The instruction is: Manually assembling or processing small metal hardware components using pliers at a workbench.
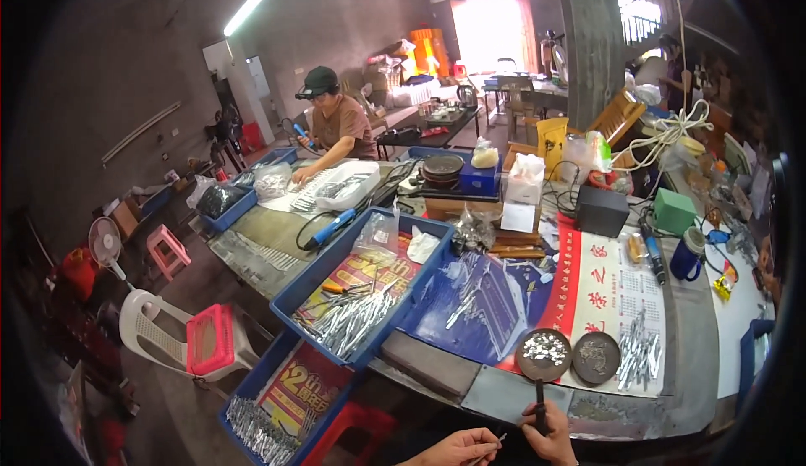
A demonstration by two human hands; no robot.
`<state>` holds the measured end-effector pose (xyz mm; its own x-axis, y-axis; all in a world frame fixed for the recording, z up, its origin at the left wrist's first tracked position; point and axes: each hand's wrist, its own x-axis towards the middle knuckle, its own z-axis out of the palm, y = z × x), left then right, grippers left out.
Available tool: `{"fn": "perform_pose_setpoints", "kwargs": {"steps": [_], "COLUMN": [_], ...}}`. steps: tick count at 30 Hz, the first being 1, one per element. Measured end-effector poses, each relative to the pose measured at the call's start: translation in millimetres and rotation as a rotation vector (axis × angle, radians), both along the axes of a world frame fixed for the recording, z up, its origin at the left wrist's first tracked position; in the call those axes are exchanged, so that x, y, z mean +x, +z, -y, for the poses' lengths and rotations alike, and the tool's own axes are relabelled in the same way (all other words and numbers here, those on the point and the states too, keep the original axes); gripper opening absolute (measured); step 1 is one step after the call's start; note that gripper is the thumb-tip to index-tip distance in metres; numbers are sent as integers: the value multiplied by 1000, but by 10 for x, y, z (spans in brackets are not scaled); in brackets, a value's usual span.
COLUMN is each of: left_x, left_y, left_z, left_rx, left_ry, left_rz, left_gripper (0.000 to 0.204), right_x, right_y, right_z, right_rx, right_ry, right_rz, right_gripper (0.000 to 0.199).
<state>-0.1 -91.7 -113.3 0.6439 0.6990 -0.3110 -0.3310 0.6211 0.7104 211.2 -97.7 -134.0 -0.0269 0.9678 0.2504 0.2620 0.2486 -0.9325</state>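
Note:
My left hand [468, 447] is at the lower edge, fingers pinched on a small thin metal piece [501, 439]. Just to its right, my right hand [548, 435] is closed around a dark stick-like handle [540, 407]. The handle's upper end meets the near rim of a round brown dish [525, 369] holding shiny silver bits [546, 348]. Whether the handle belongs to the dish or only overlaps it, I cannot tell. Beside that dish stands a second brown dish [596, 358] with greyish bits. Slim silver metal pieces [641, 353] lie heaped to the right of the dishes.
A blue tray [395, 317] of silver pieces and orange-handled pliers [332, 285] stands left, above another blue tray [243, 447]. A blue mug [687, 256] and a dark box [602, 210] are at right. Across the table a co-worker [340, 122] handles a blue tool.

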Motion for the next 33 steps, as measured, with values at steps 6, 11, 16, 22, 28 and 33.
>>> {"fn": "perform_pose_setpoints", "kwargs": {"steps": [6, 11, 16, 22, 28, 33], "left_x": [21, 22, -12, -44, -124, -202], "left_y": [-27, -56, -129, -129, 70, 69], "left_z": [-232, -288, -197, -91, 46, 150], "left_rx": [-31, -45, -93, -26, -20, 33], "left_ry": [-41, -64, -130, -130, -105, -51], "left_rz": [5, 29, 78, 61, 50, 85], "left_gripper": [6, 6, 5, 6, 5, 5], "right_x": [27, 2, -11, -64, -149, -292], "right_y": [29, 97, 84, 75, 111, 164], "right_z": [-117, -148, -145, -212, -43, 277], "right_rx": [0, 42, 28, 28, -123, -180], "right_ry": [17, 14, 1, -22, -83, 122], "right_rz": [30, 38, 34, -24, -277, -348], "right_gripper": [11, 11, 9, 8, 9, 6]}}
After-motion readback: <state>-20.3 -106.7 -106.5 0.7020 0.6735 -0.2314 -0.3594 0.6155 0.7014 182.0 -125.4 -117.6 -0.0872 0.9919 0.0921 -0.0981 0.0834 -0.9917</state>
